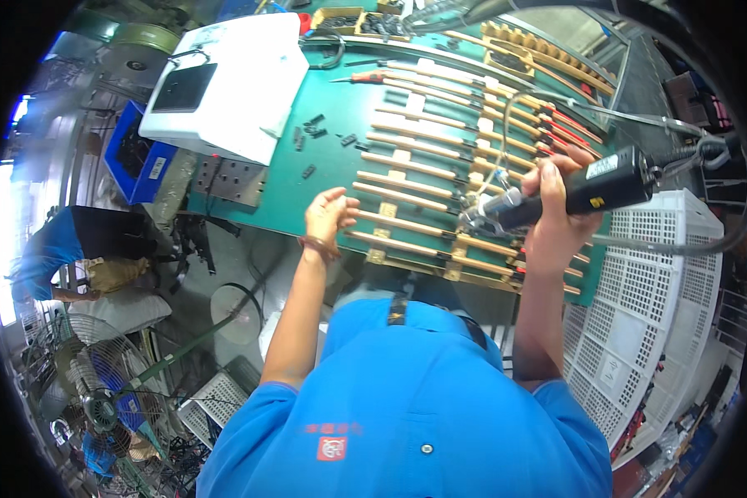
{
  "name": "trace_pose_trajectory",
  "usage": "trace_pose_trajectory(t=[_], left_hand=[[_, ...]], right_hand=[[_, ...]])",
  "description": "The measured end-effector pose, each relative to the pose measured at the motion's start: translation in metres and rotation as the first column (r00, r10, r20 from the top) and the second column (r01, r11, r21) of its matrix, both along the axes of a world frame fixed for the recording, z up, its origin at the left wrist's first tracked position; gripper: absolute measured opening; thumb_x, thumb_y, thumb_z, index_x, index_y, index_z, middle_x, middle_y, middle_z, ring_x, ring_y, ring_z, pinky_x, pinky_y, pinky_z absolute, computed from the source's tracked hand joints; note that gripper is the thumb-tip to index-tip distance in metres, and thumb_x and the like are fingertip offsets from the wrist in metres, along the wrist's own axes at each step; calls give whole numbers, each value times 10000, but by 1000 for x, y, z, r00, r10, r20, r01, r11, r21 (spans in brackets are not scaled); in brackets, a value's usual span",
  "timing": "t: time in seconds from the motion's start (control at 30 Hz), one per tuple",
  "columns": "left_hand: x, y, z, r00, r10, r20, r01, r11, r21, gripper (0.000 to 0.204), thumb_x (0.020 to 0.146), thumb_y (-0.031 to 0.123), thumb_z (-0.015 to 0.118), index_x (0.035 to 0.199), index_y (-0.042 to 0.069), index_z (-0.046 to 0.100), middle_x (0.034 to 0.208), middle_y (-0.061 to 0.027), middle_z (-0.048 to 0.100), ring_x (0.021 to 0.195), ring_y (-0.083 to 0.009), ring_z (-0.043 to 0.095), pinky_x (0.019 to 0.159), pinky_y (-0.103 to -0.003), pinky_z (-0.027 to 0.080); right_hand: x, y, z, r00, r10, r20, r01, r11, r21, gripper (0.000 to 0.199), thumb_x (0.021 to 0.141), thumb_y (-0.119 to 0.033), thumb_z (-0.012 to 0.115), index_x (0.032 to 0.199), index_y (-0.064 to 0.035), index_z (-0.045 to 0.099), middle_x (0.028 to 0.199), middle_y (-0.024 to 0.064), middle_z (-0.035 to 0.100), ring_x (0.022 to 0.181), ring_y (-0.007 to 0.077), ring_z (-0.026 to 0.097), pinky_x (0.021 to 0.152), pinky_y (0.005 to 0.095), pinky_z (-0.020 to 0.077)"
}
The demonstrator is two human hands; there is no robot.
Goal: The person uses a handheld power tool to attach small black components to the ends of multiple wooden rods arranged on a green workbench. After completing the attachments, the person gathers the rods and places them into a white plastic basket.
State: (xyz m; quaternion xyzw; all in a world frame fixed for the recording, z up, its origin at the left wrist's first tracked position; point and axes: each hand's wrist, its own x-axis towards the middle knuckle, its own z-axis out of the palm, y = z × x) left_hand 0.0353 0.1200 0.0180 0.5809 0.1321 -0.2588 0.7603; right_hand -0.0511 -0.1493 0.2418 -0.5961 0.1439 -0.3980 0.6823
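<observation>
My right hand (560, 203) is wrapped round a black electric screwdriver (610, 184) with a cable at its rear. Its metal front end points left, over a black fitting on one of several wooden rods (402, 221). The rods lie side by side in a wooden rack (388, 209) on the green table (307, 195). My left hand (328, 217), with a band at the wrist, has its fingers curled together at the left end of a rod. What lies between those fingertips is hidden. Red and black parts sit at the rods' right ends.
Small black pieces (315, 129) lie left of the rack. An orange-handled screwdriver (365, 77) is behind it. A white machine (224, 87) stands at the left back, near a blue bin (137, 153). White crates (627, 332) stand at the right. Another person (58, 249) bends over at the left.
</observation>
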Motion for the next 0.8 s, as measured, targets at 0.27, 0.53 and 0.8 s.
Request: trace_pose_trajectory(t=[0.27,0.53,0.8], left_hand=[[102,33,-42,919,-221,328,-50,757,651,125,844,50,620,954,58,678,855,-44,696,676,-98,652,581,-236,521],[108,27,-52,515,-705,487,-142,490,860,214,771,92,674,971,160,644,1107,-11,591,950,-273,616,802,-389,511],[-26,-72,30,53,-730,681,252,670,698,333,757,143,708,1076,102,623,1077,-90,616,994,-295,584,861,-394,478]], right_hand=[[4,15,-2,994,-98,44,99,995,-11,338,819,70,587,1136,48,469,759,80,596,598,123,570,565,264,480],[2,23,-7,985,-170,12,170,985,-6,277,819,28,591,1082,42,503,738,85,600,606,137,582,600,272,502],[0,35,-22,982,-189,30,191,976,-108,333,827,49,558,1139,47,441,782,86,597,619,132,586,615,265,498]])
